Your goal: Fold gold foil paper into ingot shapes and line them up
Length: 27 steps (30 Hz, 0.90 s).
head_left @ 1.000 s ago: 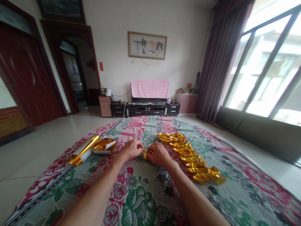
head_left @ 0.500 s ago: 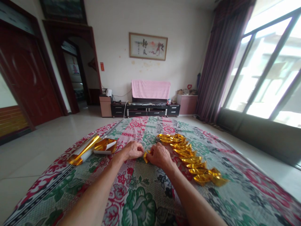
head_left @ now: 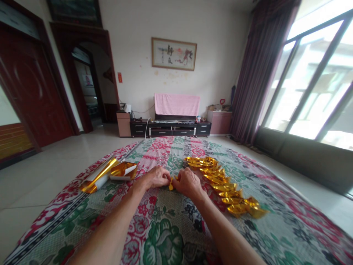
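Shiny, crinkly gold shapes (head_left: 219,179), pointy like little boats, make a row between the middle and right edge of the flowery surface (head_left: 162,239); they look done. One small gold piece (head_left: 171,185) near the middle looks half made. The right hand (head_left: 189,180) has a tight pinching grip on it; the left hand (head_left: 156,176) touches it, but I can't tell how closed that grip is. Smooth, curly gold paper (head_left: 104,172) with a white back, near the left edge, seems left to do.

A single head-worn view is faced forward and slightly down; the left hand (head_left: 157,177) and right hand (head_left: 189,181) are seen near, from behind and above, with the wall (head_left: 220,55) shown well beyond them.
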Each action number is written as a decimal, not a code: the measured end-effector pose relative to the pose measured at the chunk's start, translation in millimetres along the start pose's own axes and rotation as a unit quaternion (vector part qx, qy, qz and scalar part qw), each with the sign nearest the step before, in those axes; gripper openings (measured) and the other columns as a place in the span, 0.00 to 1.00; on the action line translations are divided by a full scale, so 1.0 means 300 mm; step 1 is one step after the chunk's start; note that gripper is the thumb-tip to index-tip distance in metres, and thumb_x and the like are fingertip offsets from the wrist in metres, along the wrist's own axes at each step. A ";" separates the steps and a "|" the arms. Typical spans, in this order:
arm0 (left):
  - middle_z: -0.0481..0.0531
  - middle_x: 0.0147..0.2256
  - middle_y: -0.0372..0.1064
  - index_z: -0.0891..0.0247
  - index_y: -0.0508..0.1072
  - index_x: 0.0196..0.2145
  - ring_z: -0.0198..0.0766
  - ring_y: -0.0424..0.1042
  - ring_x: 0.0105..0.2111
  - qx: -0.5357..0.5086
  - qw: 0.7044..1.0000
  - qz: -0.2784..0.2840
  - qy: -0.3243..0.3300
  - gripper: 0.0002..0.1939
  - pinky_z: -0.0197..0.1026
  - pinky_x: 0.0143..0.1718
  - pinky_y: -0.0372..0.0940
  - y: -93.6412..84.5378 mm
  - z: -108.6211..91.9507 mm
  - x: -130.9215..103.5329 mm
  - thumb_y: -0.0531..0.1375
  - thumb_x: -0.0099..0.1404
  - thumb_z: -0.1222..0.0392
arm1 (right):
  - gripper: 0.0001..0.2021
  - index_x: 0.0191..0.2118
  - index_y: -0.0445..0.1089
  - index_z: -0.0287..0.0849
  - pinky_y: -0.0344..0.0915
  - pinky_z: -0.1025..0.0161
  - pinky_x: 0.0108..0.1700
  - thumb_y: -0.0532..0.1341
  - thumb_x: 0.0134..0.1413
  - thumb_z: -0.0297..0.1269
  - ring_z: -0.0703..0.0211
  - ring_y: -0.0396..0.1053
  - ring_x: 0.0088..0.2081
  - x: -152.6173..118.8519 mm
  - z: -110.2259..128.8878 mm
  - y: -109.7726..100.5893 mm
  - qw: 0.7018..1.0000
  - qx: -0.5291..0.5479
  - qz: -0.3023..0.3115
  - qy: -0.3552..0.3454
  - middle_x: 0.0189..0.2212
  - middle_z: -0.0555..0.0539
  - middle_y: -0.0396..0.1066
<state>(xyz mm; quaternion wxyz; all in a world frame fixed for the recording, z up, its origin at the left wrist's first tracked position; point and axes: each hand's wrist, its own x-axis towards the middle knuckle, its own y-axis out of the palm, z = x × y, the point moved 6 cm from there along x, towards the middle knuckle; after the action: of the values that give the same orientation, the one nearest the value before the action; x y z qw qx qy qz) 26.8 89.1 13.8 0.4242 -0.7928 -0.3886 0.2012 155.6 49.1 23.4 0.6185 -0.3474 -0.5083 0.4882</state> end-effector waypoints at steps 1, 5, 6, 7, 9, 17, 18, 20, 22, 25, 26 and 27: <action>0.47 0.25 0.69 0.65 0.76 0.32 0.31 0.64 0.24 0.001 1.000 0.004 0.006 0.15 0.30 0.23 0.55 0.004 0.001 0.002 0.54 0.50 0.57 | 0.16 0.33 0.70 0.40 0.56 0.66 0.31 0.55 0.49 0.47 0.59 0.67 0.33 0.001 -0.002 0.001 1.000 0.000 0.001 -0.003 0.34 0.43 0.68; 0.47 0.25 0.70 0.65 0.76 0.32 0.32 0.64 0.24 0.006 1.000 0.014 0.018 0.15 0.30 0.24 0.55 0.015 0.001 0.006 0.54 0.50 0.58 | 0.14 0.33 0.71 0.41 0.55 0.67 0.31 0.55 0.49 0.46 0.61 0.66 0.32 0.002 -0.011 0.004 1.000 0.003 0.009 -0.018 0.34 0.44 0.67; 0.47 0.25 0.70 0.65 0.76 0.32 0.32 0.64 0.25 0.005 1.000 0.014 0.017 0.15 0.30 0.24 0.55 0.015 0.000 0.006 0.54 0.50 0.58 | 0.14 0.33 0.71 0.41 0.55 0.67 0.32 0.55 0.49 0.45 0.61 0.65 0.33 0.002 -0.012 0.002 1.000 0.001 0.011 -0.026 0.34 0.45 0.66; 0.47 0.25 0.70 0.64 0.76 0.32 0.32 0.64 0.25 0.004 1.000 0.015 0.014 0.15 0.30 0.24 0.55 0.015 -0.001 0.006 0.54 0.50 0.57 | 0.13 0.33 0.71 0.42 0.55 0.67 0.33 0.56 0.49 0.44 0.60 0.65 0.34 0.001 -0.011 -0.001 0.999 -0.002 0.010 -0.037 0.34 0.45 0.66; 0.48 0.26 0.71 0.65 0.76 0.32 0.32 0.65 0.24 0.003 1.000 0.018 0.009 0.16 0.30 0.24 0.56 0.014 -0.005 0.005 0.54 0.50 0.57 | 0.11 0.33 0.71 0.43 0.55 0.66 0.35 0.56 0.49 0.42 0.59 0.64 0.36 -0.001 -0.003 -0.013 0.998 -0.010 -0.002 -0.066 0.34 0.45 0.66; 0.49 0.25 0.71 0.65 0.76 0.31 0.33 0.64 0.24 0.030 1.000 -0.005 -0.001 0.15 0.32 0.23 0.55 0.010 -0.002 0.014 0.55 0.50 0.56 | 0.11 0.33 0.72 0.44 0.54 0.69 0.37 0.53 0.50 0.28 0.64 0.64 0.35 -0.026 0.067 -0.017 0.979 0.035 0.036 -0.196 0.32 0.48 0.67; 0.49 0.25 0.71 0.64 0.76 0.31 0.33 0.64 0.24 0.029 1.000 -0.006 -0.002 0.15 0.32 0.23 0.56 0.010 -0.002 0.013 0.55 0.50 0.55 | 0.12 0.32 0.72 0.43 0.54 0.69 0.36 0.52 0.51 0.28 0.64 0.64 0.34 -0.030 0.070 -0.011 0.977 0.045 0.051 -0.203 0.31 0.48 0.67; 0.48 0.26 0.72 0.62 0.77 0.32 0.34 0.65 0.25 0.023 1.000 -0.005 -0.002 0.15 0.32 0.24 0.57 0.008 -0.008 0.009 0.55 0.50 0.54 | 0.12 0.31 0.72 0.42 0.55 0.70 0.36 0.51 0.51 0.28 0.65 0.64 0.33 -0.039 0.071 -0.007 0.974 0.061 0.063 -0.207 0.29 0.49 0.67; 0.48 0.27 0.72 0.62 0.77 0.31 0.34 0.66 0.26 0.020 1.000 -0.007 -0.003 0.15 0.32 0.25 0.57 0.003 -0.016 0.003 0.55 0.50 0.54 | 0.09 0.32 0.71 0.42 0.55 0.70 0.35 0.53 0.50 0.29 0.64 0.64 0.33 -0.051 0.070 -0.012 0.973 0.069 0.059 -0.214 0.29 0.49 0.67; 0.49 0.25 0.72 0.63 0.77 0.31 0.34 0.67 0.26 0.016 1.000 -0.011 -0.008 0.15 0.31 0.23 0.56 -0.006 -0.026 -0.004 0.56 0.49 0.55 | 0.08 0.34 0.70 0.42 0.55 0.70 0.35 0.57 0.46 0.31 0.64 0.63 0.32 -0.077 0.074 -0.024 0.968 0.080 0.050 -0.233 0.29 0.50 0.66; 0.49 0.25 0.72 0.63 0.77 0.31 0.34 0.67 0.26 0.015 1.000 -0.011 -0.009 0.15 0.31 0.23 0.55 -0.007 -0.028 -0.004 0.56 0.49 0.55 | 0.08 0.35 0.70 0.43 0.55 0.70 0.35 0.58 0.47 0.31 0.64 0.63 0.32 -0.085 0.077 -0.029 0.967 0.084 0.045 -0.237 0.29 0.50 0.66; 0.48 0.25 0.72 0.63 0.77 0.31 0.34 0.67 0.26 0.014 1.000 -0.012 -0.011 0.15 0.31 0.23 0.55 -0.008 -0.027 -0.004 0.56 0.49 0.55 | 0.08 0.36 0.70 0.43 0.55 0.69 0.35 0.58 0.48 0.32 0.64 0.63 0.33 -0.092 0.079 -0.033 0.966 0.087 0.039 -0.240 0.29 0.50 0.66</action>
<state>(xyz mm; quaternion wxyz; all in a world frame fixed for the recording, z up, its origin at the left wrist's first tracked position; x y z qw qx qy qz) 30.3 84.7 20.3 0.4330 -0.7799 -0.4002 0.2100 135.0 18.3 30.3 0.4867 -0.1847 -0.5836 0.6233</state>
